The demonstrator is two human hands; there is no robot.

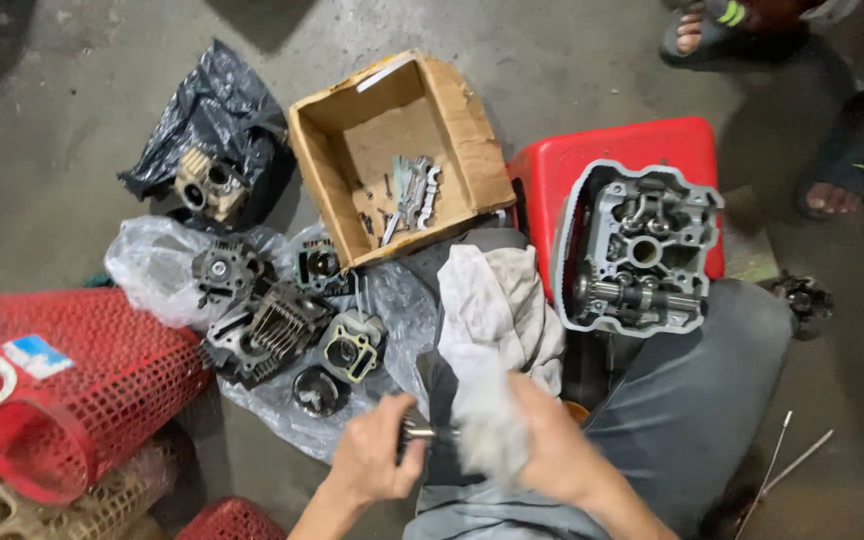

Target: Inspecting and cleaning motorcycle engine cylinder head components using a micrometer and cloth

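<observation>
Setting: stained grey concrete floor [552, 60], workshop litter all around. I take the red stool [612, 150] as my landmark.

Item 1. Cylinder head casting [640, 250], grey metal, lying on top of the stool, open side up, its camshaft showing.

Item 2. Cardboard box [397, 150], just left of the stool, open, a few small metal parts [414, 195] loose on its bottom.

Item 3. Clear plastic sheet [152, 262], further left of the stool, carrying several engine parts [272, 335]. Black bag [214, 110] beyond it, holding one more casting.

Item 4. Red mesh basket [102, 375], far left of the stool.

Item 5. Small metal part [418, 432], below and left of the stool, over my lap. My left hand [377, 462] is clenched around one end. My right hand [542, 445] is closed on a white rag [487, 425] pressed against the other end, so the part lies between the two grips and touches both.

Handling note, my judgement: the part looks stiff, dense for its bulk and probably oily, so slippery in bare fingers; best taken around the shaft end, where the left hand has it. The rag is soft and limp and gathers anywhere. More of the cloth [497, 290] drapes over my knee, just left of the stool.

Item 6. Another person's sandalled feet [832, 170], right of and beyond the stool.
</observation>
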